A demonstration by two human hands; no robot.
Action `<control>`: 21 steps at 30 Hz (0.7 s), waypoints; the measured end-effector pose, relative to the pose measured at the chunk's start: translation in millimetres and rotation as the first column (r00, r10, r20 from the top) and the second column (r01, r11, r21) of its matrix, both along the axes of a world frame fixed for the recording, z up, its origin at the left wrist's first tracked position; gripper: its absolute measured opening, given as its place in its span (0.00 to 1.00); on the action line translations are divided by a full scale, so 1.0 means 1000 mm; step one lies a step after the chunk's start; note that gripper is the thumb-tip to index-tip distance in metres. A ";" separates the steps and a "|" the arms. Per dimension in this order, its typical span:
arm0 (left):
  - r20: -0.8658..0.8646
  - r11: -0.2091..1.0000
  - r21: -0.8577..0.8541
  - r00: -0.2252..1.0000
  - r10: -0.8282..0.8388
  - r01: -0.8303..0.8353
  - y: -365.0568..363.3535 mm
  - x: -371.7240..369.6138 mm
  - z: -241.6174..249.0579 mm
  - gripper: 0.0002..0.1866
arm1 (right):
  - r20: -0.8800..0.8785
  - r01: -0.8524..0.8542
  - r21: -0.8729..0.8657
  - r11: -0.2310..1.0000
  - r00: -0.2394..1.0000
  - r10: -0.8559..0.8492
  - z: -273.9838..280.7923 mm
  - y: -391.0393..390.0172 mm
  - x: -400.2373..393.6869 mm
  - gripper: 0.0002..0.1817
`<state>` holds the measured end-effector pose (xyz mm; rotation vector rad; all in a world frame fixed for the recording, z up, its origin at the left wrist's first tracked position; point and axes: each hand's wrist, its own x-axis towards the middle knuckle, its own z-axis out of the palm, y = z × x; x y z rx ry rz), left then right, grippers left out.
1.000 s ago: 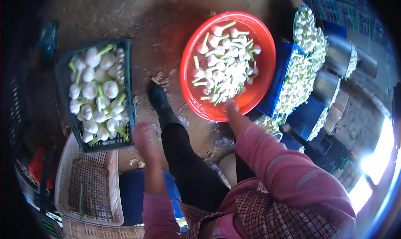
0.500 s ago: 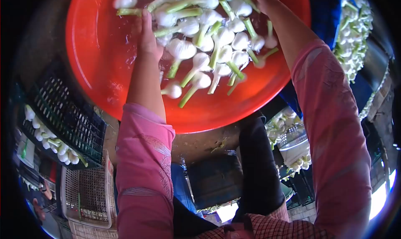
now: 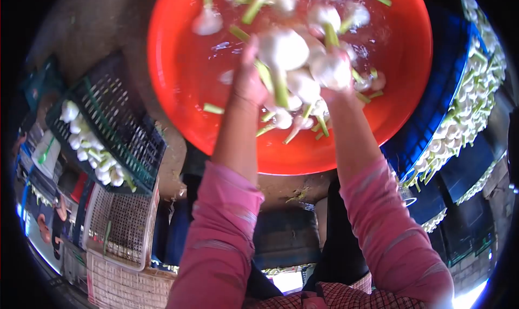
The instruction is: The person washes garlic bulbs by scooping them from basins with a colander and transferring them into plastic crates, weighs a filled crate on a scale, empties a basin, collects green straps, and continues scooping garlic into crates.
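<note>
A large red basin (image 3: 186,101) of water holds many white garlic bulbs with short green stems. My left hand (image 3: 251,82) is cupped at the left of a bunch of garlic bulbs (image 3: 284,49), its thumb up along them. Across from it, my right hand (image 3: 338,87) curls under the right side of the same bunch, with a bulb resting over its palm. Between them the bulbs are raised towards the camera and blurred; most fingers are hidden beneath. Other garlic bulbs (image 3: 208,22) float around and below my hands.
To the right stands a blue crate (image 3: 432,131) heaped with garlic. On the left are a dark green crate (image 3: 121,120) with garlic along one side and a pale woven basket (image 3: 116,222). A dark stool-like block (image 3: 286,239) sits below the basin.
My hands, wide apart among the bulbs before, have come together and lifted a bunch between them. The floating garlic has scattered, and the view has shifted so the basin sits further right.
</note>
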<state>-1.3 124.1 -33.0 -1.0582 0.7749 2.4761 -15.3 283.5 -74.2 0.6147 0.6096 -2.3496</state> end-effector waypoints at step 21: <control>0.280 0.643 -0.756 0.827 0.488 -0.124 -0.443 0.245 0.170 0.32 | 0.105 -0.714 0.233 0.661 0.694 0.712 0.181 -0.491 0.132 0.31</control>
